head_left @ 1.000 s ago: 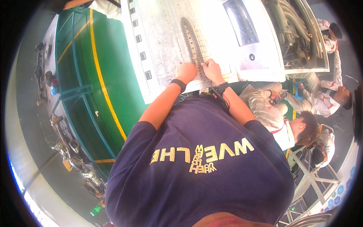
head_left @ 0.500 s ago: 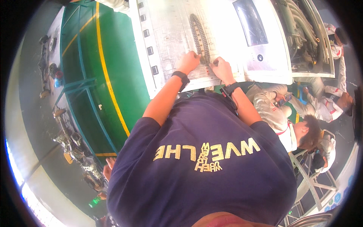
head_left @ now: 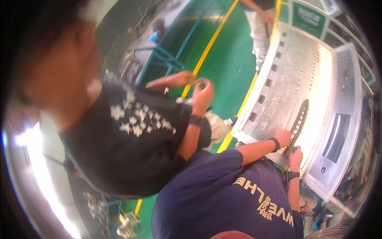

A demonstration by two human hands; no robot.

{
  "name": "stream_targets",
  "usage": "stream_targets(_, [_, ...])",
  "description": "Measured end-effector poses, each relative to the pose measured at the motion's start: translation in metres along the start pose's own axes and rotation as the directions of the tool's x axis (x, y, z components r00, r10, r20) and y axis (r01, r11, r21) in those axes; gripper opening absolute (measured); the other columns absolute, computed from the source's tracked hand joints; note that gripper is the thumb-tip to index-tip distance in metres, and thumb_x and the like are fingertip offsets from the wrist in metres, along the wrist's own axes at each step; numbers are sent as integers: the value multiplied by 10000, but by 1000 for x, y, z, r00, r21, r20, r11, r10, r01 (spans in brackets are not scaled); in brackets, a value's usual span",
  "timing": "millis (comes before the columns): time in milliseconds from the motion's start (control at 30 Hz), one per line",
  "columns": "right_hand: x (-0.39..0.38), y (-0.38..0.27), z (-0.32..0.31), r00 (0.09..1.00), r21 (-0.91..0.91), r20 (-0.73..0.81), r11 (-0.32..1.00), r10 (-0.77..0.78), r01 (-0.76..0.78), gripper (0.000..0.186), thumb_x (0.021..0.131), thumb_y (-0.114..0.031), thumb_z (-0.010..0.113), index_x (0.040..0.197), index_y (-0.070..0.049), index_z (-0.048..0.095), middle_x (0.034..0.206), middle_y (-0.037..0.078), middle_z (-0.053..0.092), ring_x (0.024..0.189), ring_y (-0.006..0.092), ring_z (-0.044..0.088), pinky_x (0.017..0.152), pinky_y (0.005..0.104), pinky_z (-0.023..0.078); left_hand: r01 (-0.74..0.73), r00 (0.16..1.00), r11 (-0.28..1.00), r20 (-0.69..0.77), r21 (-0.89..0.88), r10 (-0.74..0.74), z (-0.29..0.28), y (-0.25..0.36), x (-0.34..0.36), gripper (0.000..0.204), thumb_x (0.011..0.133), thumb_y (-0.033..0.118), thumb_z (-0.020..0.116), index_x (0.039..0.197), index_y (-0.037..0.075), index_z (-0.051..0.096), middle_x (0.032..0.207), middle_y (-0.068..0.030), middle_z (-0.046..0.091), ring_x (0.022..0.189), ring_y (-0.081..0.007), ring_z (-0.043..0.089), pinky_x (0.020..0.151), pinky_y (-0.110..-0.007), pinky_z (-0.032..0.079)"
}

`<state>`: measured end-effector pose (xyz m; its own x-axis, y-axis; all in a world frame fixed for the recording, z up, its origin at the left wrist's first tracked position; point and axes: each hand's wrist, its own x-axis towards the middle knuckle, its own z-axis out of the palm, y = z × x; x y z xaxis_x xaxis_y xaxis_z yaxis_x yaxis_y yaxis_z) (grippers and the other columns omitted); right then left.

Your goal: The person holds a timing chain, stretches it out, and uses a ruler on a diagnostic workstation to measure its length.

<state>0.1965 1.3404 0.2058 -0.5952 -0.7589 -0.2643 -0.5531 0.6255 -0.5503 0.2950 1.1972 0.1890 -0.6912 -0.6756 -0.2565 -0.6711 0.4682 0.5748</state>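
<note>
A long loop of dark chain [head_left: 301,117] lies along the pale, marked work panel [head_left: 274,107] on the right. My left hand [head_left: 283,138] is curled closed at the near left side of the chain, its fingertips on the links. Just below it, my right hand [head_left: 295,157] pinches the chain's near end. Both wrists wear dark bands. The fingers are small in view, and the exact links between them are hidden.
A person in a black shirt with white stars [head_left: 135,139] stands close on my left, with both hands [head_left: 197,85] raised together. Beyond the panel's right side is a grey console with a dark screen [head_left: 336,138]. Another person's pale trousers [head_left: 256,38] show farther back.
My view has swung left and tilted, so the panel and my hands now appear farther right. The person in black has come into view. My hands remain at the chain's near end.
</note>
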Motion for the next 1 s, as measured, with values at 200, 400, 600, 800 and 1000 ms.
stream_targets(200, [-16,-6,6,1000,-156,7,988,-14,15,300,972,-299,641,1000,-7,579,877,283,699,854,513,670,725,553,529,-32,997,997,71,-76,38,5,-14,-24,214,715,271,753,811,84,790,802,-183,740,808,-358,745,705,-460,587])
stream_targets(400, [6,-9,6,993,-143,-21,984,-113,109,224,916,-204,657,971,-16,549,851,292,678,835,518,649,709,554,523,-79,991,995,104,-65,85,4,-18,-7,276,706,314,779,822,63,774,850,-185,744,812,-370,732,737,-480,575])
stream_targets(600, [-1,-15,-1,996,-165,-9,982,89,-90,440,899,-418,709,1028,-9,610,948,250,711,911,444,690,782,527,551,-67,989,996,125,-59,74,-7,-8,-22,367,782,384,767,944,55,757,928,-202,740,920,-382,717,798,-502,567])
stream_targets(800, [17,-14,9,998,-195,27,979,62,-56,311,944,-307,638,1060,-21,601,959,246,709,924,451,683,794,535,544,-115,969,986,233,122,84,-16,-12,0,410,805,408,738,996,46,763,978,-208,749,947,-389,721,826,-496,573])
stream_targets(1000, [22,-1,17,998,-126,-19,990,-68,65,262,848,-165,685,1043,-18,590,988,261,697,942,462,669,804,533,540,-5,996,995,88,97,-3,-4,-15,9,355,898,342,604,973,39,772,995,-228,741,943,-424,715,831,-506,573])
